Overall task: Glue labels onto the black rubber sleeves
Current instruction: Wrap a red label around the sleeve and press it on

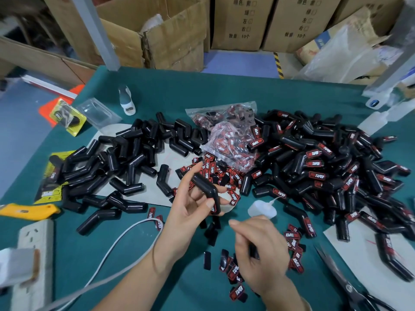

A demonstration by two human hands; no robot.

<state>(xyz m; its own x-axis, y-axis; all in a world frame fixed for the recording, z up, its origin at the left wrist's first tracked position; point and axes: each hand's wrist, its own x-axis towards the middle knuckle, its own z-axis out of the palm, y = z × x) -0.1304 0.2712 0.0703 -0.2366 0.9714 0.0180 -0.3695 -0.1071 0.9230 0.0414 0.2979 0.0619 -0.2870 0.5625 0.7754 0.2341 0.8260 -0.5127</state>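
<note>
My left hand holds a bent black rubber sleeve above the green table; a red and black label sits at the sleeve's lower end. My right hand is lower and nearer, its fingers curled round a small dark label. A small translucent glue bottle lies just beyond that hand. Plain sleeves are piled on the left and labelled sleeves on the right. A clear bag of labels lies between the piles, with loose labels scattered near my hands.
Scissors lie at the front right. A yellow utility knife, a white power strip and its cable are at the left. Blister packs and a white bottle sit further back. Cardboard boxes stand behind the table.
</note>
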